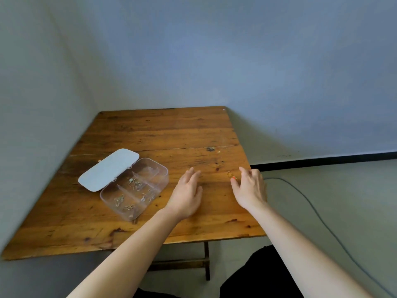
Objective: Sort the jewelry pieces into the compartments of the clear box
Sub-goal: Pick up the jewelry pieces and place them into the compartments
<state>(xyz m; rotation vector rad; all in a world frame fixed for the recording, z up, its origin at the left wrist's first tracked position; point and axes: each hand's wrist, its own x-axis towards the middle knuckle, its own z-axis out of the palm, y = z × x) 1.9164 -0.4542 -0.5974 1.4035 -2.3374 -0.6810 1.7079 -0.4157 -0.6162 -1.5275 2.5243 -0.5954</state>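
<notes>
The clear box (160, 186) lies on the left half of the wooden table (163, 130), its white lid (108, 169) swung open to the far left. Small gold jewelry pieces (134, 183) lie in several of its compartments. A small gold piece (229, 174) rests on the table near the right edge, just left of my right hand (250, 188), whose fingers are apart and almost touch it. A tiny red-orange bit shows at that hand's thumb tip. My left hand (189, 191) hovers flat and open, right of the box, holding nothing.
The table stands in a corner, with walls at the left and behind. Its right edge runs just past my right hand. A grey cable (311, 203) trails over the floor at the right. The table's folding legs (207, 261) show below the near edge.
</notes>
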